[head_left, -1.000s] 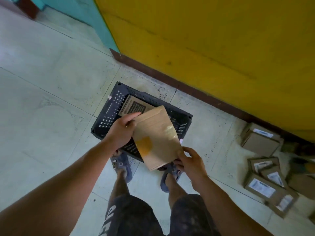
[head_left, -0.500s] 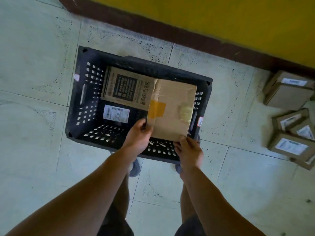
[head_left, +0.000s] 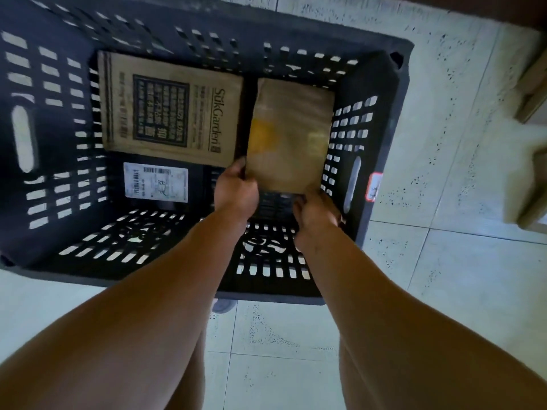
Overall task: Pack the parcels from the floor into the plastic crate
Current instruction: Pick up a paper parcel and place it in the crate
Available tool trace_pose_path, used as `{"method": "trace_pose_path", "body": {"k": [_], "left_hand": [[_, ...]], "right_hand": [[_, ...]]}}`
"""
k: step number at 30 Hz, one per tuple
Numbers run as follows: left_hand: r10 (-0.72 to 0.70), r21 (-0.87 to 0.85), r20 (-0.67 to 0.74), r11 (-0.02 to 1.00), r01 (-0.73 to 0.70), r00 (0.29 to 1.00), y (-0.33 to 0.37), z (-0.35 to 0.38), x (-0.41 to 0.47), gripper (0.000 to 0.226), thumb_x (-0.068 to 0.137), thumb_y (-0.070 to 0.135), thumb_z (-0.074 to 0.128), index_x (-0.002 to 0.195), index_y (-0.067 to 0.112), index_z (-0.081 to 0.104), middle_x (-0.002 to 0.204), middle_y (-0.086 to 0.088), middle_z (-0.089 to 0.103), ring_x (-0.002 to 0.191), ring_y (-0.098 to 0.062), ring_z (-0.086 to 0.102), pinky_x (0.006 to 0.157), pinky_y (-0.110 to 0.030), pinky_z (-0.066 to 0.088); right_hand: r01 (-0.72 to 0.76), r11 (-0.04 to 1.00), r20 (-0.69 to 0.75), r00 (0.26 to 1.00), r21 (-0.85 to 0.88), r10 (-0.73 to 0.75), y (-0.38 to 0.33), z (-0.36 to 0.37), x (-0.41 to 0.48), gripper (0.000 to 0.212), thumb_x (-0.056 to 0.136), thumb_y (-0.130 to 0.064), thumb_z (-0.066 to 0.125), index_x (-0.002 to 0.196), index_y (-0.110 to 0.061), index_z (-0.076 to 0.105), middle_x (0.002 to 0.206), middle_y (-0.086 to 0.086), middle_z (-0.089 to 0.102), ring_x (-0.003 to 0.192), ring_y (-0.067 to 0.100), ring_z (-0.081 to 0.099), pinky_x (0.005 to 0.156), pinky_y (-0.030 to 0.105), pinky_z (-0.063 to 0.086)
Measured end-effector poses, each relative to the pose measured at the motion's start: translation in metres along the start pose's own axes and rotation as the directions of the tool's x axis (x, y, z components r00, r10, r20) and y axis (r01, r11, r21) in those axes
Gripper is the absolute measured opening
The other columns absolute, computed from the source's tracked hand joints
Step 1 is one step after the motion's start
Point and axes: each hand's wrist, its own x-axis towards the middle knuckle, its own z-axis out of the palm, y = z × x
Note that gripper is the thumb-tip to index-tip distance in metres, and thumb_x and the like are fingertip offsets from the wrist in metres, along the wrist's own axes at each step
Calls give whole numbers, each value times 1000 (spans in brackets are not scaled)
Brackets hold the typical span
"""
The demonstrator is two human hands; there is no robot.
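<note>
Parcel (head_left: 288,134) in crate (head_left: 384,113), left grip (head_left: 236,192), right grip (head_left: 315,214) nearside

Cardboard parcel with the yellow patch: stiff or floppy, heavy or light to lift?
Probably stiff: the cardboard parcel shows straight edges though held only at its near end by the left hand and right hand. Likely light, since that grip suffices.

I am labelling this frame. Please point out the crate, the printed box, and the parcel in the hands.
crate (head_left: 380,93): head view, inner right wall.
printed box (head_left: 161,110): head view, black print on top face.
parcel (head_left: 291,143): head view, middle of top face.
</note>
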Motion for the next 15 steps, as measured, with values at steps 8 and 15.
{"method": "trace_pose_path", "body": {"k": [8, 15], "left_hand": [[-53, 80, 72, 996, 47, 996, -4, 13, 38, 57, 79, -2, 39, 122, 26, 62, 104, -6, 68, 95, -31, 64, 71, -36, 53], [-60, 121, 119, 992, 46, 991, 11, 16, 33, 47, 86, 4, 44, 127, 24, 56, 112, -3, 64, 92, -22, 60, 68, -23, 46]], "right_hand": [[-63, 987, 47, 997, 148, 56, -10, 10, 15, 11, 93, -3, 55, 97, -11, 62, 76, 4, 64, 35, 6, 60, 34, 15, 44], [-78, 996, 90, 993, 42, 74, -16, 5, 7, 14, 92, -1, 54, 88, -13, 59, 69, 3, 63, 37, 6, 61, 40, 19, 50]]}}
